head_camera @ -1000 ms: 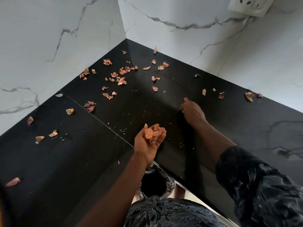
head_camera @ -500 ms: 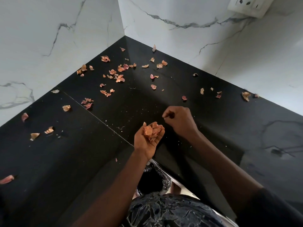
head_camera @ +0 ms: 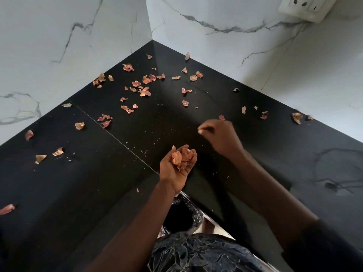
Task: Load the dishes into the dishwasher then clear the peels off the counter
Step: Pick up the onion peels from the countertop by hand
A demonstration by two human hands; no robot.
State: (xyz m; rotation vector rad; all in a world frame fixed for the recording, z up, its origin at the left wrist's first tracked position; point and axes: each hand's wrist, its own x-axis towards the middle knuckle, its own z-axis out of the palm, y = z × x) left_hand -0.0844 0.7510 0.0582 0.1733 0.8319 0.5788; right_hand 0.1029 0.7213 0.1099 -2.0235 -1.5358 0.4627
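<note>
The grip of the left hand (head_camera: 176, 171) is a half-closed cup, palm up, fingers curled round a heap of papery orange-pink peels (head_camera: 182, 157), held over the inner edge of a glossy black stone counter (head_camera: 88, 193). Just beyond it and to the right, the right hand (head_camera: 222, 134) hangs above the counter, knuckles up and fingers bent inward. Motion blur smears its fingertips, so whether that grip pinches anything cannot be told.

Loose peels (head_camera: 145, 85), thin, curled and ragged-edged, lie scattered over the counter. They are thickest towards the corner where two white, grey-veined marble walls (head_camera: 59, 36) meet. Stragglers lie along both arms of the L-shaped slab, and one small pink flake (head_camera: 222, 117) sits just past the right hand's knuckles. A fine seam (head_camera: 117, 141) crosses the polished slab, which is dusted with pale specks.

A white plastic socket plate (head_camera: 302, 6) sits on the right-hand wall. Below the counter's edge, beneath the left wrist, is what appears to be a bin lined with crinkled black plastic (head_camera: 194, 213), beside a dark, marbled-print garment (head_camera: 196, 254).
</note>
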